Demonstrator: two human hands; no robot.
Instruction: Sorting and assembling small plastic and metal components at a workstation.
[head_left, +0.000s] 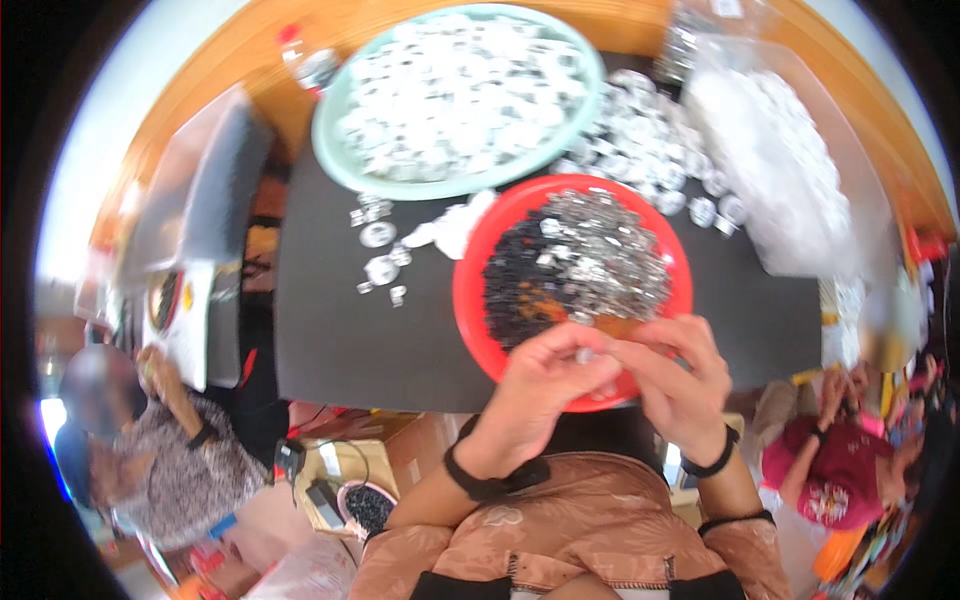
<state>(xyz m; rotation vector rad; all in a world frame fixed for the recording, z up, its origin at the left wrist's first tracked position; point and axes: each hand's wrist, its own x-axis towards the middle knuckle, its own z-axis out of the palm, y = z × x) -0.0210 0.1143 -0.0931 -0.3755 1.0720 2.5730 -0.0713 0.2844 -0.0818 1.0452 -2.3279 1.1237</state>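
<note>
Above the near rim of a red basin (470, 325), my left hand (535, 390) and my right hand (685, 385) meet with their fingertips closed together. Between the left thumb and forefinger a small whitish piece (584, 355) peeks out; its kind is too small to tell. The right fingertips pinch close beside it, and what they hold, if anything, is hidden. Inside the basin lie small black pieces (510, 290) on the left, shiny silver metal pieces (615, 240) on the right, and some orange-brown pieces (540, 303) near the front.
A mint-green basin (325, 150) heaped with white plastic parts stands behind on the dark table (350, 350). Loose white parts (640, 135) and a clear bag of them (780, 190) lie at right. A few scattered parts (380, 268) lie left. People (170, 460) sit on both sides.
</note>
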